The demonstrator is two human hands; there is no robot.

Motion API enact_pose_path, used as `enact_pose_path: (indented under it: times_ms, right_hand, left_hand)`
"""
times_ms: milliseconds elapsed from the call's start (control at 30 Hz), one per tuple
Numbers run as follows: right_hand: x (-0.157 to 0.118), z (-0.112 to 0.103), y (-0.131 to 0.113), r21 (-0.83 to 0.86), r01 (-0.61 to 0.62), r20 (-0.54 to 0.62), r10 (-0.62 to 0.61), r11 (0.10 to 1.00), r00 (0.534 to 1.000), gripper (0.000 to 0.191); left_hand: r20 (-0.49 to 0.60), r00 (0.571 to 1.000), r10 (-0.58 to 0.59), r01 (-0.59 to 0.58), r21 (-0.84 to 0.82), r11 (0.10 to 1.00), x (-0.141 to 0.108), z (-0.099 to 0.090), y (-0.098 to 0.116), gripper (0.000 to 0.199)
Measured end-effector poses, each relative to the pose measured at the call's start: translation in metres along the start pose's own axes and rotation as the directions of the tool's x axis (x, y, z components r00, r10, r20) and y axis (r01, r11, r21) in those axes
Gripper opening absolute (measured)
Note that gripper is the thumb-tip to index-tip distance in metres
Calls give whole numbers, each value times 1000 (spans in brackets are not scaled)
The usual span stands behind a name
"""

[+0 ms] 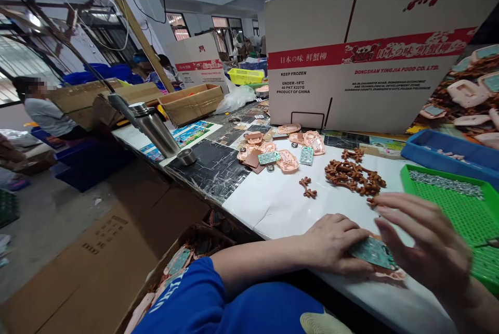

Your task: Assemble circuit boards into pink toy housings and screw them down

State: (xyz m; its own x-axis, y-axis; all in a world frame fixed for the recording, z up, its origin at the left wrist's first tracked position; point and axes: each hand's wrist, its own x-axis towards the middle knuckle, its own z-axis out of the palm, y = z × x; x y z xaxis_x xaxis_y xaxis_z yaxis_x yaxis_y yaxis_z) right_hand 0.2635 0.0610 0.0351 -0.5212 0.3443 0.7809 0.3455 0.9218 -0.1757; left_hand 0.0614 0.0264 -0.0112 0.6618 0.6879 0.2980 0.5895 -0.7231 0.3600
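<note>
Left arm: short, bright-blue cloth sleeve (195, 292); bare forearm (268, 261) crossing low, nearly level. Bare left hand (336, 243) palm down, fingers bent, thumb and index set in a holding pose. Bare right hand (427, 240) raised, slightly blurred, fingers together and curved, thumb apart; right wrist (465, 292) entering from lower right.

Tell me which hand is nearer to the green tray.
Right. The right hand is raised beside the green tray, overlapping its left side in view; the left hand is farther away, at the left end of the green circuit board.
</note>
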Motion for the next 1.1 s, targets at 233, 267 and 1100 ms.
enact_pose_path:
  times_ms: [233,267,1100]
  right_hand:
    - [20,29,-5,17,43,163,-45,999,986,23]
    - [19,32,-3,19,22,198,-25,1000,980,21]
    - [-1,50,8,107,-344,645,198,933,738,39]
  left_hand:
    - [-29,996,-83,83,9,996,-10,1,-3,62]
    - [-31,995,-94,95,30,995,-14,-1,-5,63]
    - [-111,983,-143,135,-75,988,-39,-21,-20,52]
